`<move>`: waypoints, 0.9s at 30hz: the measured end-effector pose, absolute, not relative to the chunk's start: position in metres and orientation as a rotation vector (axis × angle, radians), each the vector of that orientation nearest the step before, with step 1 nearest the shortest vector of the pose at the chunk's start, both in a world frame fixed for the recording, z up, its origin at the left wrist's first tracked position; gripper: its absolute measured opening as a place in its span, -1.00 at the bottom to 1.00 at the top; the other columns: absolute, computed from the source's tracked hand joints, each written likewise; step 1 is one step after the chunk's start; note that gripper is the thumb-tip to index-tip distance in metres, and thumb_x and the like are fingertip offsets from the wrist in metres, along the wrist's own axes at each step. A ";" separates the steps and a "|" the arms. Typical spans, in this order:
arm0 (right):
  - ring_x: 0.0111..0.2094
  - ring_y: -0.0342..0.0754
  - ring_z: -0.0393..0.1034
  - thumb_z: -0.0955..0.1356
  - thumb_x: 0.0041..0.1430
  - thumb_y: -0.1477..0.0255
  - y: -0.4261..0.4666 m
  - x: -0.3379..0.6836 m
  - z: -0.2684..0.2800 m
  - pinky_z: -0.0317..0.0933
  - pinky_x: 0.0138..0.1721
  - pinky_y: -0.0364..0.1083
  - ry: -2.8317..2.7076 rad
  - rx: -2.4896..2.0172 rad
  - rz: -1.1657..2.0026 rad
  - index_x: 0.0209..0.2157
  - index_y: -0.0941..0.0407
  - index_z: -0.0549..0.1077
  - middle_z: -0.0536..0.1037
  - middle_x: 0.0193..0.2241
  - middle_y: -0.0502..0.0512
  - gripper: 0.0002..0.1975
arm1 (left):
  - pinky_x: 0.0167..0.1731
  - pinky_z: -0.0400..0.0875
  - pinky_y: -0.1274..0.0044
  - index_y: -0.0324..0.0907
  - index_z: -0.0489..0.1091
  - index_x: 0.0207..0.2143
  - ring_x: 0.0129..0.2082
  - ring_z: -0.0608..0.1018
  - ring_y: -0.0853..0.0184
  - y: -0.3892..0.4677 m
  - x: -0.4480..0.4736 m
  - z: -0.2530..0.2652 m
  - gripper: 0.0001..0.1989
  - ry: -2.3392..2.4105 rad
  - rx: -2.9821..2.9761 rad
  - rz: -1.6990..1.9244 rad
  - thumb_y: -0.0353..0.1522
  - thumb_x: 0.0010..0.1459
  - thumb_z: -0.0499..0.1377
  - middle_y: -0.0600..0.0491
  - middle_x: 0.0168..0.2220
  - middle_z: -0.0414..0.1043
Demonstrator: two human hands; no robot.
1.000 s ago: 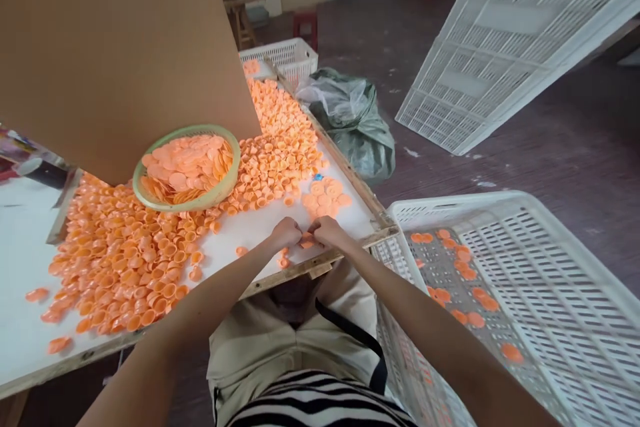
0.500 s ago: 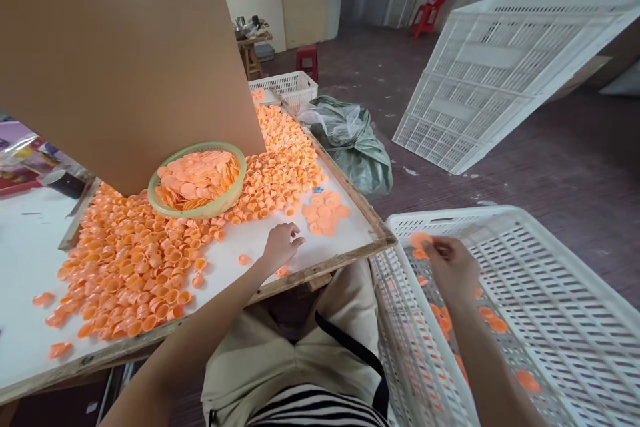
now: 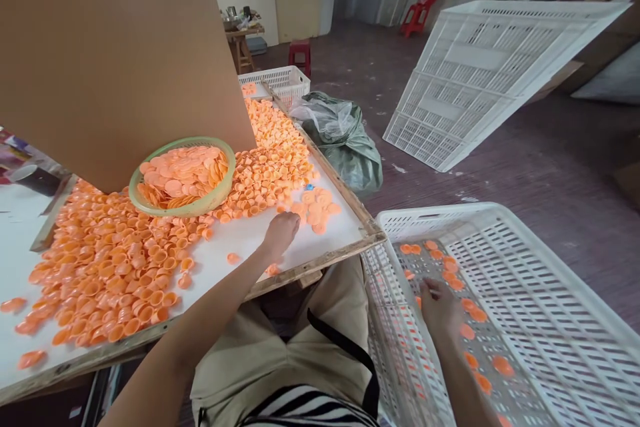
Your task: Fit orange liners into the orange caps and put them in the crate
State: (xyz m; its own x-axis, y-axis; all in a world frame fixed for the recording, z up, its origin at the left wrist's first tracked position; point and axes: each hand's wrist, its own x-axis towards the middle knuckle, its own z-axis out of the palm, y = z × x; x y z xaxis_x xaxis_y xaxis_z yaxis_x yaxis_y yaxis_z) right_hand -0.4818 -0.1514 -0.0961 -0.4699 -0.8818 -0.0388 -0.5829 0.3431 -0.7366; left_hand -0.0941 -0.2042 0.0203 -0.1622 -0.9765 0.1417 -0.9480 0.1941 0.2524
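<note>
My left hand (image 3: 283,235) is low over the white tabletop (image 3: 253,235), fingers curled in at the near edge of a small group of flat orange discs (image 3: 317,210). What its fingertips hold, if anything, is hidden. Inside the white plastic crate (image 3: 505,213) on the right, my right hand (image 3: 442,308) hovers with bent, slightly parted fingers and nothing visible in them. Orange pieces (image 3: 477,315) lie scattered below it on the crate's floor. Small orange cups (image 3: 120,273) are heaped across the table around a green basket (image 3: 227,190) full of orange discs (image 3: 185,170).
A tall brown board (image 3: 125,60) stands behind the basket. Wooden strips (image 3: 345,197) edge the table. Beyond it are a green sack (image 3: 355,147) and another white crate (image 3: 285,83). A large white crate (image 3: 465,80) stands tilted on the floor, with red stools (image 3: 300,53) farther back.
The orange piece has left my right hand, which has come lower and nearer to me in the crate. My left hand's fingers have closed in by the discs. The view has shifted slightly right.
</note>
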 end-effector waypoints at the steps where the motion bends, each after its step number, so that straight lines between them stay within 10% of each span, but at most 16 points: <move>1: -0.37 0.10 0.42 0.26 0.02 0.19 -0.157 -0.465 -0.077 0.26 -0.29 0.05 2.113 -1.339 -1.035 -0.24 0.17 0.50 0.56 -0.33 0.25 -0.61 | -0.29 0.28 0.49 -0.22 0.42 -0.31 -0.31 0.47 0.27 -0.201 -0.089 0.025 -0.73 -2.096 1.832 -0.197 -0.40 0.29 -0.07 -0.03 -0.35 0.47; 9: -0.48 -0.12 0.40 0.32 0.11 0.19 -0.172 -0.277 0.034 0.28 -0.42 -0.13 1.041 -1.539 -1.006 -0.19 0.12 0.43 0.53 -0.32 0.11 -0.67 | -0.40 0.29 0.59 -0.18 0.46 -0.31 -0.41 0.47 0.39 -0.149 -0.085 0.070 -0.79 -1.775 1.595 -0.728 -0.29 0.20 0.06 0.07 -0.37 0.50; 13: -0.59 -0.16 0.33 0.35 0.06 0.22 -0.172 -0.243 0.027 0.20 -0.55 -0.18 0.943 -1.415 -0.923 -0.38 0.12 0.40 0.44 -0.57 -0.02 -0.76 | -0.35 0.32 0.58 -0.18 0.45 -0.26 -0.35 0.49 0.37 -0.128 -0.073 0.064 -0.78 -1.756 1.684 -0.676 -0.33 0.21 0.03 0.04 -0.33 0.50; 27: -0.57 -0.20 0.36 0.35 0.03 0.49 -0.182 -0.226 0.005 0.24 -0.52 -0.21 1.128 -1.566 -0.529 -0.43 0.13 0.41 0.47 -0.54 -0.04 -0.98 | -0.38 0.32 0.57 -0.21 0.48 -0.24 -0.38 0.50 0.35 -0.133 -0.064 0.017 -0.69 -1.823 1.777 -0.907 -0.52 -0.06 0.07 0.04 -0.36 0.51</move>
